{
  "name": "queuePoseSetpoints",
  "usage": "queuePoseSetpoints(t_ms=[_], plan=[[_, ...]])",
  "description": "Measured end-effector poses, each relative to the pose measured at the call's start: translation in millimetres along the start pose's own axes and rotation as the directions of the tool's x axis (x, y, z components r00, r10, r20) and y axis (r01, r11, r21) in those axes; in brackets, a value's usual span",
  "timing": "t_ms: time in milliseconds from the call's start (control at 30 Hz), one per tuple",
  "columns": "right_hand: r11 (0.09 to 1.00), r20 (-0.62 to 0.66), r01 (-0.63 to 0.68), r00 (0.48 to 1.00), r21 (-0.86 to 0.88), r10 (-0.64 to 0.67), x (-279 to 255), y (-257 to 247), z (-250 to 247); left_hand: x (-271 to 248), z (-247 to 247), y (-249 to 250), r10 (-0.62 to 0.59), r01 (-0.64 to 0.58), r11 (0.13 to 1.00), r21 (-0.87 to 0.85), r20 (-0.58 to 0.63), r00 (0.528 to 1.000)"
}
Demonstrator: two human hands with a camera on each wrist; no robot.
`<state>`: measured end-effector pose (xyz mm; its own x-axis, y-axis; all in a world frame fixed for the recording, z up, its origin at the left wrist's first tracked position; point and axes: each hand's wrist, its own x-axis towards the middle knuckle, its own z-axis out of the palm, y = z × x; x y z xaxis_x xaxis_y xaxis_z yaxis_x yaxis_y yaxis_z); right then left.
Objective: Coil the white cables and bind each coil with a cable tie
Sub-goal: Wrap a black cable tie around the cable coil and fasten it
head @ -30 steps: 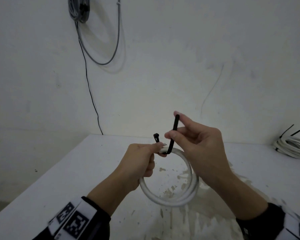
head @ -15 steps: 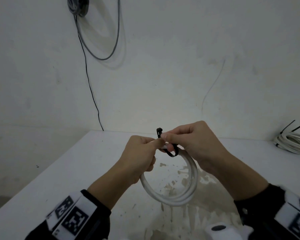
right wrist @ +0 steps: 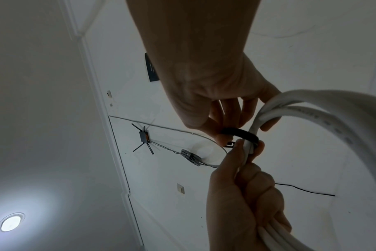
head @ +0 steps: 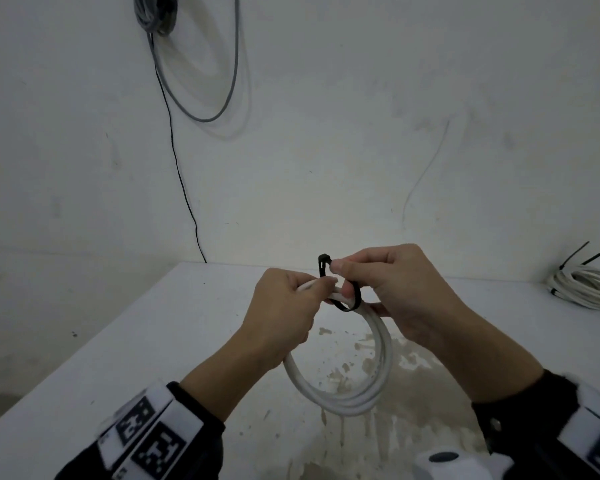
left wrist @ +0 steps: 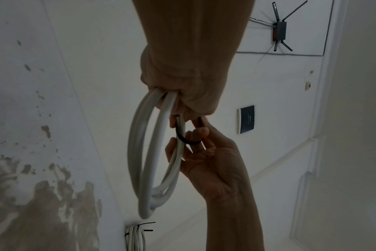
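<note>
Smooth white plastic-sheathed cable coil (head: 381, 358), matt black plastic tie (head: 355, 299).

sleeves (head: 201, 441): black, lower corners | wristbands (head: 149, 434): white, black square-code tags | forearms, hands bare | snap (head: 495, 425): right cuff

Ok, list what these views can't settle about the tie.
- Tie tail: head view, hidden under right hand; whether it has entered the head can't be told.
- Tie head: right wrist view, mostly behind fingertips.
- Coil top: head view, covered by left hand.
</note>
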<state>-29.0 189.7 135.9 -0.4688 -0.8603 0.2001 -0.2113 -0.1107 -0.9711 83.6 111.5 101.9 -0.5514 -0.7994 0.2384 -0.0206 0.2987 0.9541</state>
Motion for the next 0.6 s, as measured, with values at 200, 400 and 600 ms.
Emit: queuePoseSetpoints(t_ms=[200, 400, 600], plan=[[0.998, 0.019, -0.058, 0.998, -0.003, 0.059, 2, 0, -3, 1, 2, -2, 0.084, -0.082, 0.99, 0.114, -0.015, 0.996], [0.995, 0.181, -0.097, 0.978, -0.019, 0.099, 2, 0, -11, -3, 3, -2, 0.143, -0.147, 0.966, 0.211, 0.033, 0.989], [0.998, 0.17, -0.065, 0.983, -0.015, 0.066, 2, 6, -12, -5, 4, -4, 0.131, -0.138, 0.967, 0.216, 0.043, 0.99]])
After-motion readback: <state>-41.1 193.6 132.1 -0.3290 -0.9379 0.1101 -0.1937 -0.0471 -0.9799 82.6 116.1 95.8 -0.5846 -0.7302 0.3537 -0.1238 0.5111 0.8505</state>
